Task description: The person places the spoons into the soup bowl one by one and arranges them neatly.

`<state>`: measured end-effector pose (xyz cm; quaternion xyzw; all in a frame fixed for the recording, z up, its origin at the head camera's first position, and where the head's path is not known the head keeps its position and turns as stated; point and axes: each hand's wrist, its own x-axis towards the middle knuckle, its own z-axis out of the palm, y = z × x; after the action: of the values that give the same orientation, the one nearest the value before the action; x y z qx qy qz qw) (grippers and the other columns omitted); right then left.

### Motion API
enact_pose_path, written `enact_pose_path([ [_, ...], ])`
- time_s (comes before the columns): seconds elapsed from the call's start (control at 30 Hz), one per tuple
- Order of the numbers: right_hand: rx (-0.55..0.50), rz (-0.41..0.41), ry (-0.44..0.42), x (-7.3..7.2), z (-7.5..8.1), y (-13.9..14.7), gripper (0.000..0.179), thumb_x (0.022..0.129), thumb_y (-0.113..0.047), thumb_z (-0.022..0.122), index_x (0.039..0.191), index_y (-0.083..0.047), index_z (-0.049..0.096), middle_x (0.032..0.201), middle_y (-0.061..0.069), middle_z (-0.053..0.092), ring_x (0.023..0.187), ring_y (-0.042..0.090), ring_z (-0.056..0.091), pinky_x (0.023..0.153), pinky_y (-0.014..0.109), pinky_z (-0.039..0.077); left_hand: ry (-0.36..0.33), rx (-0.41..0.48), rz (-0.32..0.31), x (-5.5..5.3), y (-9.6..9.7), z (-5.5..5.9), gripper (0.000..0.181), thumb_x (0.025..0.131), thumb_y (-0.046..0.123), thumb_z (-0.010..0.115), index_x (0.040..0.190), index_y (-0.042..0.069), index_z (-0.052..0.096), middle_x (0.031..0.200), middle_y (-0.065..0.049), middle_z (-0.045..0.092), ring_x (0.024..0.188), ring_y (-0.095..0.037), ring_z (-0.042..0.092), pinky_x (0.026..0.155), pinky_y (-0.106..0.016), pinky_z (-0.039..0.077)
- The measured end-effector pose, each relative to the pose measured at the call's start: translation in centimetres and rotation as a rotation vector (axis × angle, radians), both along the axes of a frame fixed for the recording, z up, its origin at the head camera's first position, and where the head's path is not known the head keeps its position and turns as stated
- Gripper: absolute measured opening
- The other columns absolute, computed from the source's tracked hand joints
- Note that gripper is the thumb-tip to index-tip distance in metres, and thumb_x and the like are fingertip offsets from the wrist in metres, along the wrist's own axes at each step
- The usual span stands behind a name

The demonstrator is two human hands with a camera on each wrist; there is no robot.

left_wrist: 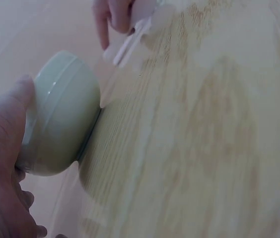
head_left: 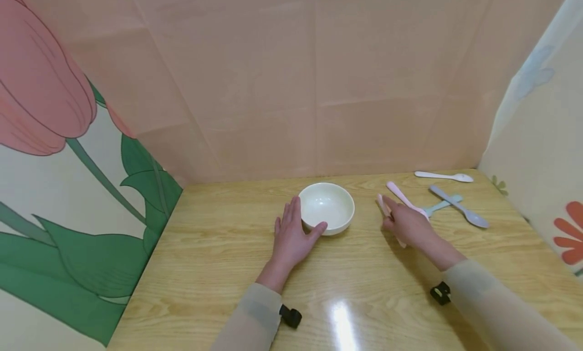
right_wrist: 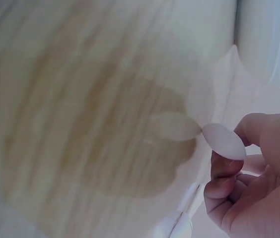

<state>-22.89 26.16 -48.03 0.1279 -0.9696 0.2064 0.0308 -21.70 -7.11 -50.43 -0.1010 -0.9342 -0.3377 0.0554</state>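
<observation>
A white bowl stands upright on the wooden table. My left hand rests against its left side, fingers mostly straight and thumb at the near rim; in the left wrist view the thumb touches the pale bowl. To the right of the bowl, my right hand pinches a pale pink spoon, partly hidden under the fingers. The right wrist view shows the rounded end of that spoon by the right hand's fingers. A pink spoon lies just beyond this hand.
Right of the right hand, a purple spoon crosses over a mint green spoon. A white spoon lies near the table's back edge. A peach cloth hangs behind the table, with printed cloths at both sides.
</observation>
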Motion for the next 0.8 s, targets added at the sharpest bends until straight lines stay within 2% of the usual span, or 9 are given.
enact_pose_path([
  [0.13,-0.086,0.004,-0.015,-0.1,0.1,0.1,0.072,0.1,-0.005,0.062,0.165,0.011,0.036,0.085,0.011,0.073,0.059,0.015,0.057,0.051,0.035,0.045,-0.004,0.002,-0.005,0.0,0.0,-0.1,0.115,0.1,0.082,0.056,0.178,0.01,0.013,0.184,-0.013,0.019,0.169,-0.036,0.016,0.132,-0.068,0.013],
  [0.27,-0.148,0.004,-0.035,-0.1,0.6,0.2,0.071,0.105,-0.008,0.062,0.167,0.008,0.032,0.107,0.024,0.076,0.07,0.019,0.066,0.059,0.037,0.053,-0.009,0.004,-0.006,0.0,-0.1,-0.2,0.115,0.1,0.083,0.054,0.178,0.011,0.012,0.184,-0.01,0.016,0.169,-0.036,0.015,0.132,-0.067,0.012],
  [0.33,-0.175,-0.002,-0.058,0.0,1.0,0.1,0.073,0.107,-0.009,0.063,0.169,0.007,0.028,0.112,0.028,0.075,0.076,0.022,0.069,0.063,0.039,0.055,-0.008,0.004,-0.006,0.0,0.0,-0.2,0.115,0.099,0.084,0.054,0.178,0.011,0.012,0.184,-0.011,0.017,0.169,-0.036,0.016,0.132,-0.067,0.012],
  [0.57,-0.263,-0.013,-0.055,0.2,2.6,-0.7,0.075,0.109,-0.01,0.065,0.17,0.008,0.024,0.114,0.03,0.073,0.086,0.032,0.072,0.066,0.038,0.056,-0.003,0.01,-0.003,0.1,-0.1,-0.2,0.115,0.099,0.084,0.054,0.178,0.011,0.013,0.184,-0.012,0.018,0.169,-0.036,0.016,0.132,-0.067,0.013],
  [0.8,-0.331,0.008,-0.029,0.2,4.0,-1.4,0.076,0.112,-0.013,0.063,0.174,0.001,0.021,0.115,0.028,0.074,0.086,0.029,0.073,0.064,0.035,0.056,-0.003,0.013,-0.001,0.1,-0.1,-0.2,0.115,0.099,0.083,0.056,0.178,0.01,0.014,0.184,-0.012,0.018,0.169,-0.036,0.016,0.132,-0.068,0.013],
])
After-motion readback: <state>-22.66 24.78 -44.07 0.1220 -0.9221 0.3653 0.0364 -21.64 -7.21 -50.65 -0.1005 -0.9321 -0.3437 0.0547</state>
